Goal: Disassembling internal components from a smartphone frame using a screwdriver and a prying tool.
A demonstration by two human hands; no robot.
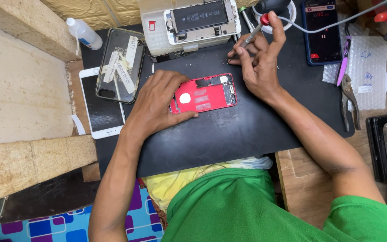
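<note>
left hand (155, 103) – palm down, fingers spread over the left end of the red phone housing (204, 94), pinning it to the black mat (229, 134) | right hand (258, 58) – closed round a screwdriver (252, 35), tip just above the mat behind the housing | opened phone (202, 20) on a clear tray beyond | pliers (349, 101) far right

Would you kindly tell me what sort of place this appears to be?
Most likely a phone repair bench. An opened red phone shell lies on a black work mat under the left hand, the right hand holds a small screwdriver, and pliers lie nearby.
</note>
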